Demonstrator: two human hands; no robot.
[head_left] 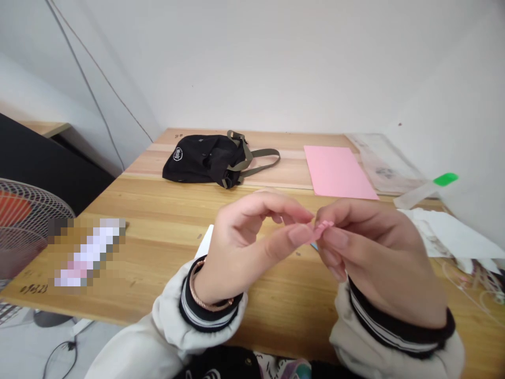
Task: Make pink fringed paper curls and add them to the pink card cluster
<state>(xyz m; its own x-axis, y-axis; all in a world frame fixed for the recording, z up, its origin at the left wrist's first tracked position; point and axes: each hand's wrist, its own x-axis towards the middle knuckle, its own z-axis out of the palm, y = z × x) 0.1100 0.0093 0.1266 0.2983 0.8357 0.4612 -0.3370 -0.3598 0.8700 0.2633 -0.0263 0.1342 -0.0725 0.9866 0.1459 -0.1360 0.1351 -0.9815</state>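
A small pink folded or twisted piece (323, 227) is pinched between my two hands, held above the wooden table. It looks like paper, but its exact kind is too small to make out. My left hand (252, 242) grips its left end between thumb and fingertips. From the other side, the thumb and index finger of my right hand (379, 252) close on it, with the remaining fingers curled underneath. A thin blue thing (314, 246) shows just below the fingertips, mostly hidden. Behind my left wrist a white sheet's corner (205, 242) peeks out.
On the wooden table (158, 210) a black bag (197, 158) lies at the back, and a pink sheet (339, 171) right of it. A green-capped clear bottle (426, 192), white paper (453, 231) and tangled cords (477, 279) are at the right. A fan (31, 221) stands left.
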